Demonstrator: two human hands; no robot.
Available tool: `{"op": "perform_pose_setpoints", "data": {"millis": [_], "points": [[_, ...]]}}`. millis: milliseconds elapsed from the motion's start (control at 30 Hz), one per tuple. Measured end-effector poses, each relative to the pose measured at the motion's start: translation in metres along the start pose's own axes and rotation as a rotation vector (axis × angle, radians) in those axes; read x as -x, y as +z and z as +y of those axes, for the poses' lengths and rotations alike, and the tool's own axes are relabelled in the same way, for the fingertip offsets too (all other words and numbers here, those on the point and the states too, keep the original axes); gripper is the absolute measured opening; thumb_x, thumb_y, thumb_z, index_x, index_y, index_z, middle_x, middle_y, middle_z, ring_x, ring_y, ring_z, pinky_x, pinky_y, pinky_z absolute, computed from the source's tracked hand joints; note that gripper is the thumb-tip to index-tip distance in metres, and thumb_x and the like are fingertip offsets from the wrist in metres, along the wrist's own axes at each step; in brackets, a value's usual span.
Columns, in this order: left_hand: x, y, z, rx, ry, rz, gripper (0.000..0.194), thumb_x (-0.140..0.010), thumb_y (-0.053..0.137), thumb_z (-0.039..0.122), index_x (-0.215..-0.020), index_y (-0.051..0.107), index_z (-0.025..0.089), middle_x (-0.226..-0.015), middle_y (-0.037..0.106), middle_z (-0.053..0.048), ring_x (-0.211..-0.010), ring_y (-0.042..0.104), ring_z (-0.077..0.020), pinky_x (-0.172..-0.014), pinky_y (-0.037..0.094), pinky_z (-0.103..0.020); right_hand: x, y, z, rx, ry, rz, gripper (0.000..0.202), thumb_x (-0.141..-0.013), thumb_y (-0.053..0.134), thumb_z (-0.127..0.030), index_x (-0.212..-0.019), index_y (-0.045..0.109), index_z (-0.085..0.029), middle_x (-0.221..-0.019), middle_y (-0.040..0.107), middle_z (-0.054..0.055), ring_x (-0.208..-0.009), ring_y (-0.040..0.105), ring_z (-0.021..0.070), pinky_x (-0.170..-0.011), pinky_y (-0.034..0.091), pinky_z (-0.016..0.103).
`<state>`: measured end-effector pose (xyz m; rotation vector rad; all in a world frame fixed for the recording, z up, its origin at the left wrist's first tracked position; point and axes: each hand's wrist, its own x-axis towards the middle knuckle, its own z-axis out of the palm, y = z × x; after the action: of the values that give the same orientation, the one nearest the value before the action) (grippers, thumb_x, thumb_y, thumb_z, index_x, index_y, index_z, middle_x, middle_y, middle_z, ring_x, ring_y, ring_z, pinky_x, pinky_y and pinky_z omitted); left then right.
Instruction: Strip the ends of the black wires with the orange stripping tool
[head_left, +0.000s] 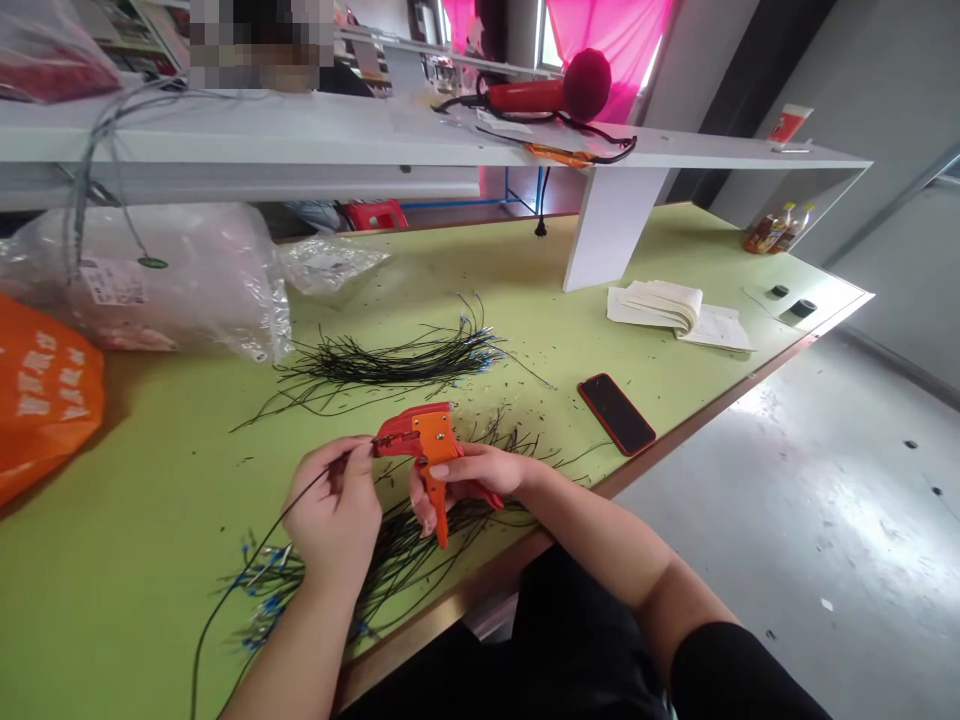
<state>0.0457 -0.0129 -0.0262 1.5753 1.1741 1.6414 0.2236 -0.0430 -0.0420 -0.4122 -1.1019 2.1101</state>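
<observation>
My right hand (480, 472) is wrapped round the handles of a red and orange wire stripper (433, 440). The tool's red jaw end points left. Between thumb and fingers, my left hand (334, 500) pinches a black wire (251, 563) at the jaws; the wire hangs down to the lower left. Under both hands lies a bundle of black wires (397, 560) with blue and metal ends at its left. Beyond the tool is a second bundle of black wires (375, 362), its blue ends toward the right.
A phone (616, 413) and an open paper booklet (675, 310) lie right. Plastic bags (187, 280) and an orange bag (45, 400) stand left. A white shelf (337, 135) crosses the back, bearing a red heat gun (540, 95). A person is behind it.
</observation>
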Motion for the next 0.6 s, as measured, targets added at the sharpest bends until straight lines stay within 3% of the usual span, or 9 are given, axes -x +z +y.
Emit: {"op": "perform_pose_setpoints", "data": {"millis": [133, 333, 500, 600], "points": [[0.000, -0.001, -0.003, -0.030, -0.009, 0.005, 0.028, -0.085, 0.076, 0.050, -0.087, 0.071, 0.023, -0.079, 0.071, -0.001, -0.070, 0.067, -0.0218, -0.064, 0.060, -0.037, -0.001, 0.003, -0.004, 0.017, 0.020, -0.034, 0.043, -0.087, 0.076, -0.051, -0.094, 0.067, -0.010, -0.071, 0.066, 0.004, -0.075, 0.071, 0.0209, -0.074, 0.058, 0.030], [0.000, 0.000, -0.013, -0.016, -0.007, 0.037, 0.026, -0.082, 0.078, 0.047, -0.086, 0.072, 0.022, -0.079, 0.073, -0.003, -0.068, 0.067, -0.0200, -0.064, 0.057, -0.034, 0.000, 0.002, -0.003, 0.007, 0.027, 0.017, 0.036, -0.097, 0.065, -0.047, -0.094, 0.065, -0.011, -0.070, 0.066, 0.004, -0.072, 0.071, 0.0194, -0.072, 0.058, 0.029], [0.001, 0.003, -0.011, -0.017, 0.005, 0.035, 0.031, -0.084, 0.075, 0.048, -0.086, 0.071, 0.017, -0.078, 0.073, -0.004, -0.069, 0.068, -0.0170, -0.068, 0.057, -0.030, 0.003, 0.003, 0.003, -0.012, -0.060, -0.014, 0.049, -0.087, 0.074, -0.057, -0.093, 0.066, -0.010, -0.072, 0.068, 0.005, -0.065, 0.068, 0.0184, -0.065, 0.057, 0.028], [0.001, 0.004, -0.005, -0.007, -0.003, 0.022, 0.034, -0.085, 0.072, 0.051, -0.086, 0.069, 0.017, -0.078, 0.072, -0.004, -0.069, 0.068, -0.0156, -0.068, 0.058, -0.028, 0.004, 0.005, 0.003, -0.003, -0.075, 0.013, 0.048, -0.088, 0.072, -0.058, -0.092, 0.065, -0.010, -0.072, 0.068, 0.004, -0.064, 0.067, 0.0180, -0.065, 0.058, 0.029]]}}
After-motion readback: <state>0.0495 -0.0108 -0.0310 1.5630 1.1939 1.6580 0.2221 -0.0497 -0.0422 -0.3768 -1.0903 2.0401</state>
